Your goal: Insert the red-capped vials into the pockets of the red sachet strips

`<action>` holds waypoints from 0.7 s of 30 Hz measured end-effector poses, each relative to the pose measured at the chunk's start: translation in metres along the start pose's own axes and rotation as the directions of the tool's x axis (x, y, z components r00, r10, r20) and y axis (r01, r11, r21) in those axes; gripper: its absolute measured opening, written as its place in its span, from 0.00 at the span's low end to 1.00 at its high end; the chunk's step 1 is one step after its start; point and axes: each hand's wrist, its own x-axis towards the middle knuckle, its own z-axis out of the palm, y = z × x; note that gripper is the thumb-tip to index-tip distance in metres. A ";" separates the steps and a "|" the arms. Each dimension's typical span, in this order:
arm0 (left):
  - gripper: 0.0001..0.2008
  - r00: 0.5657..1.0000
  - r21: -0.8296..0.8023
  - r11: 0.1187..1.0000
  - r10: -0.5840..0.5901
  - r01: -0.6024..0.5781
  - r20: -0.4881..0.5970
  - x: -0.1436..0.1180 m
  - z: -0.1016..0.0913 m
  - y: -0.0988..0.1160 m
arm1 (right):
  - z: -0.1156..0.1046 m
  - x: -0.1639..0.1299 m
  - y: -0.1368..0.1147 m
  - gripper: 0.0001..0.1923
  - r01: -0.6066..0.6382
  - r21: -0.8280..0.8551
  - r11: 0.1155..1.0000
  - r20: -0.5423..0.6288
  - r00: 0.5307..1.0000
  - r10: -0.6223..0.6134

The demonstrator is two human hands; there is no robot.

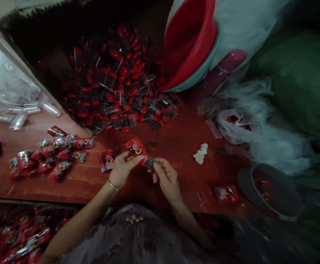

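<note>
Both my hands hold one small clear-and-dark dotted tube with a red end (148, 162) above the red tabletop. My left hand (122, 168), with a yellow bangle at its wrist, pinches the red end. My right hand (167, 178) has its thumb and fingers closed on the dark end. Just beyond my left hand lie red printed wrappers (137, 146), partly covered by the fingers. A heap of filled red packets (54, 148) lies to the left. Farther back, many similar red-ended tubes (124, 79) spill out of a tipped cardboard box.
The box's cut edge (43, 90) stands at back left, beside clear plastic tubes (19, 110). Nested red and teal basins (189, 47) lean at the back. A grey tub (275, 190), a packet (227, 193), white scrap (200, 154) and plastic bags (281, 146) lie right. More packets (25, 234) fill the lower left.
</note>
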 end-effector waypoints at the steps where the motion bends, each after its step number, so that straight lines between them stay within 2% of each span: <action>1: 0.17 1.000 -0.019 1.000 -0.006 0.005 -0.014 0.000 0.001 -0.002 | 0.002 -0.001 0.001 0.11 0.026 -0.045 0.999 -0.044 0.999 -0.028; 4: 0.16 0.997 -0.072 0.997 -0.009 0.003 -0.075 -0.001 0.006 -0.007 | 0.010 -0.002 0.008 0.11 0.074 -0.144 0.987 -0.156 0.983 -0.096; 6: 0.18 0.993 -0.106 0.994 -0.020 0.007 -0.119 -0.003 0.009 -0.009 | 0.016 -0.002 0.013 0.12 0.040 -0.079 0.996 -0.178 0.982 -0.054; 8: 0.19 0.991 -0.125 0.992 -0.032 0.016 -0.132 -0.005 0.012 -0.010 | 0.022 0.000 0.015 0.13 -0.019 0.056 0.998 -0.169 0.985 0.028; 10: 0.20 0.994 -0.134 0.991 -0.024 0.009 -0.108 -0.006 0.015 -0.011 | 0.025 0.003 0.013 0.13 -0.043 0.142 0.989 -0.160 0.985 0.066; 12: 0.19 0.997 -0.124 0.992 0.014 -0.023 -0.073 -0.007 0.014 -0.009 | 0.025 0.006 0.009 0.13 -0.024 0.139 0.990 -0.163 0.985 0.047; 17: 0.17 0.996 0.069 0.995 0.068 -0.072 0.049 0.000 0.001 0.001 | 0.013 0.008 -0.002 0.13 0.035 -0.001 0.999 -0.125 0.992 -0.035; 21: 0.16 0.994 0.263 0.959 0.105 -0.105 0.016 0.008 -0.006 0.006 | 0.004 0.007 -0.001 0.11 0.031 -0.033 0.999 -0.090 0.995 -0.034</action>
